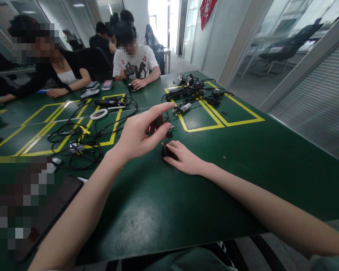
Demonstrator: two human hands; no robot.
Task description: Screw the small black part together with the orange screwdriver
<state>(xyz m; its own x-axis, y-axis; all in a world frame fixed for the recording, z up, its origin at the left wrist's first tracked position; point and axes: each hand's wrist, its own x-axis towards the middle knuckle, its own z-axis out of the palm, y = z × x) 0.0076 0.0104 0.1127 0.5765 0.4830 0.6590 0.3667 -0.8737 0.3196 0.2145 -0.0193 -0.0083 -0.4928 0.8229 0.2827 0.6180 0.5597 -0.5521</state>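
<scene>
My left hand (139,130) is closed round the red and black handle of a screwdriver (158,121), held upright with the index finger stretched out above it. The thin shaft points down into a small black part (165,152) on the green table. My right hand (184,159) pinches that part from the right, its fingers and thumb around the sides. I cannot tell exactly what the part is. Just behind it lies another small dark piece (169,132), partly hidden by my left hand.
Black cables (73,150) coil across the left of the table (214,203), around a white tape roll (98,114). A pile of cables and adapters (190,90) sits at the back right. A phone (59,203) lies by my left forearm. Two people (135,60) sit across the table.
</scene>
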